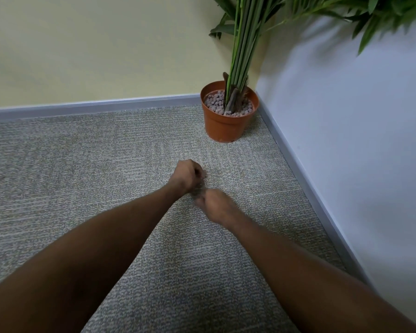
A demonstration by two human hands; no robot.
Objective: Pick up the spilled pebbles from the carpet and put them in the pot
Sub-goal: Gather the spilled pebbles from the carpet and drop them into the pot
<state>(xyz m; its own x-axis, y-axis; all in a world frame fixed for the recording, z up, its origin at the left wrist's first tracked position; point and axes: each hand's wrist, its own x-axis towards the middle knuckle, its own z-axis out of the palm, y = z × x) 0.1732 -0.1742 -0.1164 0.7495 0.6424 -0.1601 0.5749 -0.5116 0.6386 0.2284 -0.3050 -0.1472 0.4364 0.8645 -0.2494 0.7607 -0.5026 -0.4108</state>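
Head view: both hands low over carpet [94, 152], well short of the corner pot [222, 128].
Left hand [187, 175]: fingers curled; contents hidden, cannot tell.
Right hand [216, 206]: curled, blurred; likewise.
Pebbles [215, 102]: visible in pot; loose ones indistinct between hands.
Risk: small pebbles could slip from a loose fist during the carry.

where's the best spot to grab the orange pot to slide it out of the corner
Probably the pot's flared rim on its front-left side, reaching from the carpet: walls close off the back and right, the stems fill the middle, and the body tapers downward.
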